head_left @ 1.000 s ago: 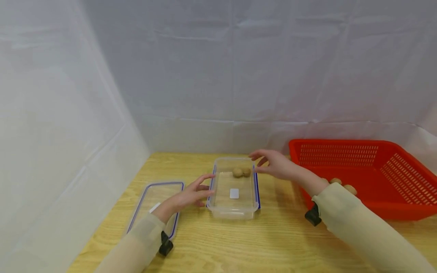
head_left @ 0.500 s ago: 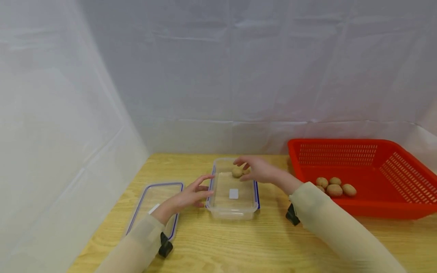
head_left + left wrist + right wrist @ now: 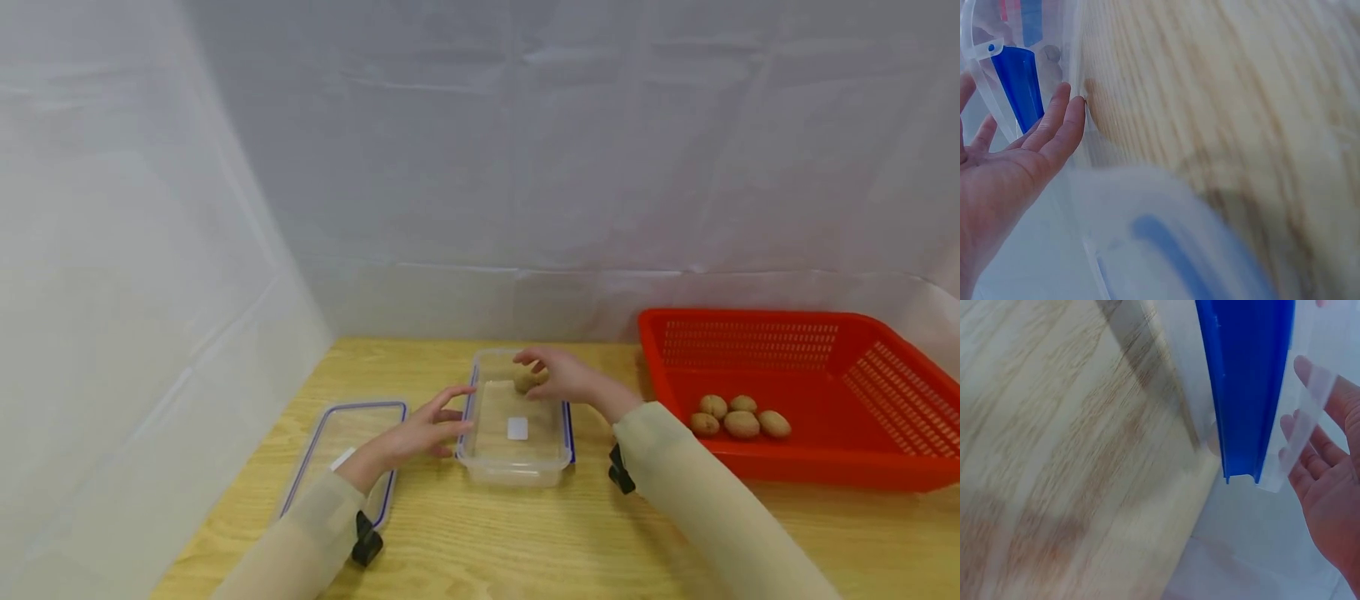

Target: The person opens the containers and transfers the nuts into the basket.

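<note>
A clear plastic food box (image 3: 498, 446) with blue side clips stands on the table. My left hand (image 3: 423, 427) is at its left side, fingers extended and touching or very near the rim; the left wrist view shows its fingers (image 3: 1060, 122) beside a blue clip (image 3: 1020, 84). Over the far right part of the box hovers my right hand (image 3: 562, 375), thumb and fingers spread. A walnut (image 3: 527, 381) shows beneath it in the box, partly covered. Nothing is seen held in the right hand (image 3: 1329, 462) in the right wrist view.
At right stands a red perforated basket (image 3: 825, 467) with several walnuts (image 3: 742, 424) in its near left corner. The clear lid (image 3: 322, 450) with a blue seal lies left of the box, partly under the left forearm. White sheeting (image 3: 480, 167) closes off the back and left.
My right hand has moved left from the box's right rim to above the walnuts inside, uncovering the walnuts in the basket. The left hand has stayed at the box's left side.
</note>
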Action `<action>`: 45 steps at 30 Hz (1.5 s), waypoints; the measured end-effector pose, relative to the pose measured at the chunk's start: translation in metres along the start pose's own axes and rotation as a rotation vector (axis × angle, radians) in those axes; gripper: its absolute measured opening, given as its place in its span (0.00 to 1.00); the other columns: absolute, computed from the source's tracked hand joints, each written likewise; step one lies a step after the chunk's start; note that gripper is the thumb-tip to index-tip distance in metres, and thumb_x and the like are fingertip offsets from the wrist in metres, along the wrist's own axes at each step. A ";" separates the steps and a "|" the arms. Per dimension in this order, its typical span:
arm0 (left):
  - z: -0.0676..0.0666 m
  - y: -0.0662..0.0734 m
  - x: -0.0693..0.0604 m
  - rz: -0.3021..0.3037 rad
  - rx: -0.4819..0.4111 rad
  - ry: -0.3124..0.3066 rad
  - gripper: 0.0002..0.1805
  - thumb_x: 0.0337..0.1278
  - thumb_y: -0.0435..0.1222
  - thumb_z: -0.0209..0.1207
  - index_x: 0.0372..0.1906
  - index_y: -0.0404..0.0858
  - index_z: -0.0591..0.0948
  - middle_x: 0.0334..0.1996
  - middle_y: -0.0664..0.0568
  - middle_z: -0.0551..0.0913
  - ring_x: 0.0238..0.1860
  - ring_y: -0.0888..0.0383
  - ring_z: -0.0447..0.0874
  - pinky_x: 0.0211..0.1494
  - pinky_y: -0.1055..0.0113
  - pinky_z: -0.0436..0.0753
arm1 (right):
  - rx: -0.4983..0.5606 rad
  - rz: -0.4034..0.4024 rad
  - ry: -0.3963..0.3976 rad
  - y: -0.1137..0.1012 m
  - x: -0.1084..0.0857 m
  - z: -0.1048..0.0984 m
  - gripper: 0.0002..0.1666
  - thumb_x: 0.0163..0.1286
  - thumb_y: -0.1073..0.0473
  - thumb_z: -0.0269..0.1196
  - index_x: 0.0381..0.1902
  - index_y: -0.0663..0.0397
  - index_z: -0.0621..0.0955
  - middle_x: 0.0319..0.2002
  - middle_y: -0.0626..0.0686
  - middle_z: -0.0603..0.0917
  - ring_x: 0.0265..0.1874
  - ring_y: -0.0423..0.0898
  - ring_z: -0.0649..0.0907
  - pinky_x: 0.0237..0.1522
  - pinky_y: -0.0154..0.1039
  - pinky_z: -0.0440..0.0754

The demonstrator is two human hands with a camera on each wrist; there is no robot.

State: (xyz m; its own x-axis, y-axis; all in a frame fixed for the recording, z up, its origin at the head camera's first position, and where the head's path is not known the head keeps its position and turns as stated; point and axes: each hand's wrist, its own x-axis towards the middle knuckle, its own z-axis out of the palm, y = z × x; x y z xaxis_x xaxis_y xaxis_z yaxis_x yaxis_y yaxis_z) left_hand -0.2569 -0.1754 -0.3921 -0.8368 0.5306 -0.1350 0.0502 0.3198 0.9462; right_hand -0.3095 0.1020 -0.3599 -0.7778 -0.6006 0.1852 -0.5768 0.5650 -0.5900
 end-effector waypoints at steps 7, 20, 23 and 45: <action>0.000 0.000 -0.001 -0.001 -0.011 0.003 0.35 0.69 0.44 0.57 0.75 0.50 0.56 0.67 0.30 0.62 0.64 0.39 0.66 0.49 0.51 0.80 | -0.076 0.037 -0.007 0.003 0.009 0.005 0.29 0.60 0.69 0.69 0.59 0.67 0.74 0.56 0.65 0.77 0.52 0.59 0.78 0.54 0.51 0.76; 0.000 0.000 -0.002 0.009 0.004 0.001 0.35 0.69 0.44 0.56 0.75 0.49 0.56 0.67 0.30 0.62 0.63 0.40 0.67 0.48 0.53 0.80 | -0.245 0.060 -0.029 0.006 0.016 0.016 0.25 0.60 0.67 0.69 0.56 0.63 0.77 0.49 0.59 0.82 0.49 0.54 0.81 0.53 0.48 0.76; 0.000 0.001 -0.003 0.009 0.005 0.000 0.35 0.69 0.44 0.56 0.75 0.49 0.56 0.67 0.30 0.62 0.63 0.40 0.67 0.48 0.53 0.80 | -0.238 0.053 -0.035 0.004 0.014 0.017 0.25 0.59 0.67 0.69 0.55 0.62 0.78 0.49 0.58 0.83 0.48 0.54 0.81 0.52 0.48 0.77; 0.001 0.002 -0.002 -0.020 -0.021 0.002 0.35 0.70 0.43 0.55 0.76 0.50 0.54 0.69 0.30 0.58 0.66 0.37 0.63 0.53 0.48 0.78 | -0.165 0.103 -0.203 -0.015 0.014 0.030 0.21 0.56 0.63 0.74 0.48 0.51 0.84 0.45 0.47 0.84 0.43 0.46 0.82 0.46 0.42 0.78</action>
State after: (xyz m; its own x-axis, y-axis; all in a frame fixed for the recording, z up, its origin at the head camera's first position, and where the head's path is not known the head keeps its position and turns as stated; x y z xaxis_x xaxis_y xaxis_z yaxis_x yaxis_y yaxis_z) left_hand -0.2548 -0.1755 -0.3904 -0.8387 0.5226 -0.1535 0.0218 0.3138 0.9493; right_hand -0.3045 0.0680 -0.3722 -0.7784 -0.6265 -0.0403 -0.5426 0.7036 -0.4588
